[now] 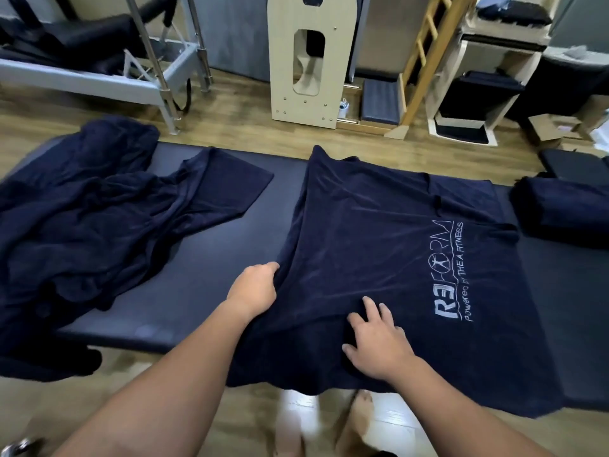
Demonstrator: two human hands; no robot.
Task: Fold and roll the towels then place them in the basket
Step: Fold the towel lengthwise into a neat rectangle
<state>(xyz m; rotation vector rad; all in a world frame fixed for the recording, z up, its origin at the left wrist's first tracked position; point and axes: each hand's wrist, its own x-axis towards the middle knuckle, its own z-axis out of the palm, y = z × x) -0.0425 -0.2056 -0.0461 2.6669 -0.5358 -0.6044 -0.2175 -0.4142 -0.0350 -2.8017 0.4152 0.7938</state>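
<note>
A navy towel [379, 232] with a pale printed logo lies spread across the padded dark table [204, 258], its near edge hanging over the front. My left hand [255, 288] grips the towel's left edge, fingers curled under the cloth. My right hand [379, 341] rests flat on the towel near the front edge, fingers spread. A heap of crumpled navy towels [85, 225] covers the table's left end. A rolled navy towel [560, 209] lies at the right end. No basket is in view.
Beyond the table stand a grey metal exercise frame [108, 80], a pale wooden board [309, 61] with cut-outs, a wooden ladder [428, 61] and white shelves [487, 77] with dark pads. A cardboard box [547, 130] sits at the far right on the wooden floor.
</note>
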